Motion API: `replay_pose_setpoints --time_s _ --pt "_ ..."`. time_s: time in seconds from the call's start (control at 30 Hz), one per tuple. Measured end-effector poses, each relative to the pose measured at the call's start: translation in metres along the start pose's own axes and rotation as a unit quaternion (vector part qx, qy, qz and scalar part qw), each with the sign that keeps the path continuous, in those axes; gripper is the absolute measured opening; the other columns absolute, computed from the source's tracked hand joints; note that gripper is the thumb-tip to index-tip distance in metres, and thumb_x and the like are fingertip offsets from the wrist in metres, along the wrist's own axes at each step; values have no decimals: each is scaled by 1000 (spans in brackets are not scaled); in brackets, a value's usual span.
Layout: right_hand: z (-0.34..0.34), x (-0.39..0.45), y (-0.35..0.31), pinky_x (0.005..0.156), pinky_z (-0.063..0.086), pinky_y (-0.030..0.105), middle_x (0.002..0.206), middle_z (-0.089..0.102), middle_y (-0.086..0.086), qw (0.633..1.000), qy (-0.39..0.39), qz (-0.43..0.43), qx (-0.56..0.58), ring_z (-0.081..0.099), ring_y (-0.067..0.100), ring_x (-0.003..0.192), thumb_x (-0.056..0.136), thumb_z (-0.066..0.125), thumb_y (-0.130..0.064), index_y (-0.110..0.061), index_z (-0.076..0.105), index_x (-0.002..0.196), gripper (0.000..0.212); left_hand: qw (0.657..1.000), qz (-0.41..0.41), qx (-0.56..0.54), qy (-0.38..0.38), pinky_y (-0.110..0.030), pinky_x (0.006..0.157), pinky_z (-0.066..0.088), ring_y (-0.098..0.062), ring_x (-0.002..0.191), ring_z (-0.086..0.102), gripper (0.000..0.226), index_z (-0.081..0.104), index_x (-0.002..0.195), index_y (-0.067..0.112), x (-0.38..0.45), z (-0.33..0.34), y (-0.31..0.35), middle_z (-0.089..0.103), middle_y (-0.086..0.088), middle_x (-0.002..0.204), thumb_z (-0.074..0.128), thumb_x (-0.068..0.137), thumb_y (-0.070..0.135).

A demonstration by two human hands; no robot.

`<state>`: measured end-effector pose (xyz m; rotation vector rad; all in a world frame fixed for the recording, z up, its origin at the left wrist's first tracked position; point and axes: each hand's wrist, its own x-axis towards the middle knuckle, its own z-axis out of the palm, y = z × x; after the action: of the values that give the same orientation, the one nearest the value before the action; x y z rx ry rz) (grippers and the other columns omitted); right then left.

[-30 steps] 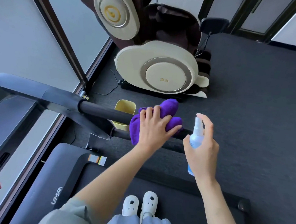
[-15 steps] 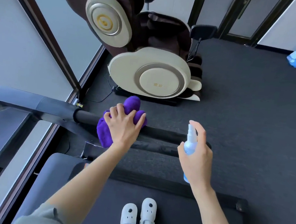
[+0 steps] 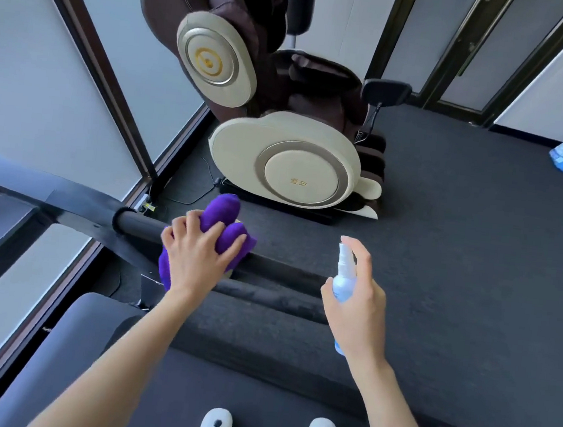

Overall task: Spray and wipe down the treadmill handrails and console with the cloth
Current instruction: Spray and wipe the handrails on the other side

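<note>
We stand on a treadmill belt [image 3: 255, 400] in a room with dark carpet [image 3: 476, 249], frosted glass panels along one side and a massage chair [image 3: 280, 144] beyond the rail. Our left hand [image 3: 196, 260] presses a purple cloth [image 3: 224, 221] over the black foam handrail [image 3: 141, 225], close to the collar where the foam meets the grey frame; its fingers [image 3: 181, 234] are spread and curled down, clamped on the cloth and rail together. Our right hand [image 3: 357, 306] holds a small spray bottle [image 3: 344, 274] upright, just beside the rail's free end, fingers wrapped around its body and the forefinger arched over the nozzle. We judge the step in hand to be wiping this handrail, with the bottle ready for another spray. The console lies off the left edge, only partly in view, and we cannot tell whether it has been cleaned. The next move likely calls for dragging the cloth along the foam with steady pressure, keeping it wrapped, then turning toward the console.
</note>
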<state>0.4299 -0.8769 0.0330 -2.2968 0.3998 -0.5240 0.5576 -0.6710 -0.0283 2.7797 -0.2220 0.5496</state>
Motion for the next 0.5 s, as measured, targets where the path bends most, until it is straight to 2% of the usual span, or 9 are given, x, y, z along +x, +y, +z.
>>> replay_pose_setpoints --time_s 0.1,0.17,0.37,0.5 --pt "-13 7 15 66 52 38 96 68 -4 999 -36 -24 18 51 20 68 80 61 -3 -41 37 130 67 994 -108 -16 15 -47 90 30 -34 103 42 41 69 81 24 -12 5 25 51 -9 120 53 84 61" --pt "-23 13 26 65 52 39 91 68 -3 998 -52 -40 21 52 21 68 80 61 -3 -41 37 130 67 989 -145 -20 24 -48 93 28 -34 104 41 39 70 79 25 -21 10 58 51 -9 123 54 83 61" --pt "-61 28 63 68 52 36 106 68 -5 994 -61 -84 42 59 24 74 80 62 -1 -36 38 131 66 990 -123 -53 33 -48 96 29 -32 105 43 35 68 75 29 -66 28 169 55 -7 122 56 79 61" --pt "-77 35 89 68 52 36 108 68 -3 991 -78 -101 45 59 24 74 81 61 -1 -31 39 133 64 990 -116 -71 37 -49 100 30 -35 109 44 35 69 79 29 -84 35 202 55 -7 124 58 79 62"
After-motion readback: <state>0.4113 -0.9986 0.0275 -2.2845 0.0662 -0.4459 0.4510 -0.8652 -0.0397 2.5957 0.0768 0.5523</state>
